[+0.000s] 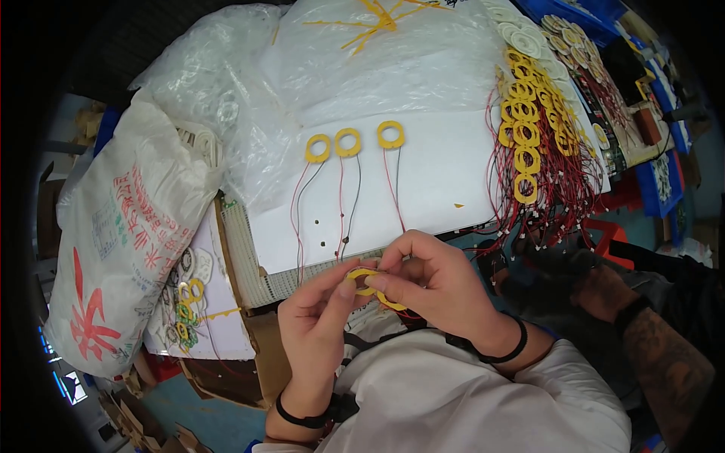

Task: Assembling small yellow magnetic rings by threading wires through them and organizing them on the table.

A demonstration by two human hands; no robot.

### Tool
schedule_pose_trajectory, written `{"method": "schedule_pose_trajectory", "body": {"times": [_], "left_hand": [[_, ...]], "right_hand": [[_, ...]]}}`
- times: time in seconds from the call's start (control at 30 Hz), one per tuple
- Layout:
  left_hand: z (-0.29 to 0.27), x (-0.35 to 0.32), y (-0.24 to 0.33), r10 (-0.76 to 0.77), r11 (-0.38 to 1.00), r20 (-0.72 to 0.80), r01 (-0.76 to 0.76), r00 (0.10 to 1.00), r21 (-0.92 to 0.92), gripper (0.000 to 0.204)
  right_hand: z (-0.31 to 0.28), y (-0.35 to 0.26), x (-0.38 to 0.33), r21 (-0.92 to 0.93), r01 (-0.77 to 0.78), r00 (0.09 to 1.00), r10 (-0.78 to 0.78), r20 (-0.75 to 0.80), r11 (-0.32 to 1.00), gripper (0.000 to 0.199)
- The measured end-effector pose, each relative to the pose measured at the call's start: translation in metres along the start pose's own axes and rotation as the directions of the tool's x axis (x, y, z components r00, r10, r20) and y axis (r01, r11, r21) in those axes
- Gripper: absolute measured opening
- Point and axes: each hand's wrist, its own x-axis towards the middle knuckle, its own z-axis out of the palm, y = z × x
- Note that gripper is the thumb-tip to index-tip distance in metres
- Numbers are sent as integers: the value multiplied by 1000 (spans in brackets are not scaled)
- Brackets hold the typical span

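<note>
Close to my body, a yellow ring (355, 278) is pinched between the fingers of both hands. My left hand (321, 309) grips its left side with thumb and forefinger. On its right side, the thumb and fingers of my right hand (430, 283) press it. A second yellow piece (390, 302) shows just under my right thumb; whether it is part of the same ring I cannot tell. Beyond my hands, three yellow rings with red and black wires lie on the white table sheet: a left one (318, 148), a middle one (347, 142) and a right one (390, 134).
Many wired yellow rings (526, 158) are laid in overlapping rows at the table's right, wires hanging over the edge. Clear plastic bags (362, 68) cover the back. A white printed sack (128, 234) stands left. At the right is another person's forearm (664, 355).
</note>
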Motion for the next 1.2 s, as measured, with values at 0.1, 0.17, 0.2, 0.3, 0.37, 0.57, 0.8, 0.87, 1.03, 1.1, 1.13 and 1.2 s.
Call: {"method": "schedule_pose_trajectory", "body": {"times": [0.1, 0.17, 0.2, 0.3, 0.37, 0.57, 0.8, 0.87, 1.03, 1.1, 1.13, 1.2], "left_hand": [[3, 1, 1, -14, 998, -19, 13, 1000, -60, 26], [4, 1, 1, -16, 998, -37, 13, 999, -65, 26], [3, 0, -1, -4, 998, -46, 1, 999, -62, 25], [1, -1, -2, 32, 999, -54, -32, 998, -1, 23], [0, -2, -2, 52, 997, -56, -49, 997, 56, 22], [-2, -2, 2, 25, 995, -52, -20, 998, 98, 19], [-12, 7, 10, -42, 993, -21, 44, 999, 111, 18], [-15, 6, 12, -43, 994, 17, 41, 999, 99, 18], [-9, 10, 28, 3, 997, -48, 0, 999, 81, 18], [-7, 11, 34, 15, 994, -38, -11, 999, 111, 18], [-7, 11, 38, 19, 990, -30, -15, 999, 139, 18], [-6, 14, 47, 22, 983, -5, -20, 1000, 183, 18]], "right_hand": [[1, -2, 2, 6, 57, 997, -57, -43, 998, 16], [-3, -2, 2, -29, 10, 1000, -10, 17, 1000, 15], [-2, -1, 1, -30, 8, 1000, -8, 18, 1000, 15], [-1, -1, -1, -26, 33, 999, -33, 29, 999, 14], [1, -3, -3, -14, 5, 999, -5, 38, 1000, 14], [1, -2, 0, -38, -15, 998, 18, 58, 999, 15], [-6, -1, 3, -272, 209, 978, -196, 74, 939, 8], [-7, -1, 1, -273, 230, 972, -207, 113, 934, 13], [-7, 2, -1, -206, 345, 938, -342, 48, 916, 15], [-13, 2, -3, -195, 361, 932, -361, 33, 912, 15], [-17, 1, -5, -169, 351, 936, -351, 26, 921, 13], [-21, -4, -8, -142, 344, 938, -345, 19, 928, 12]]}}
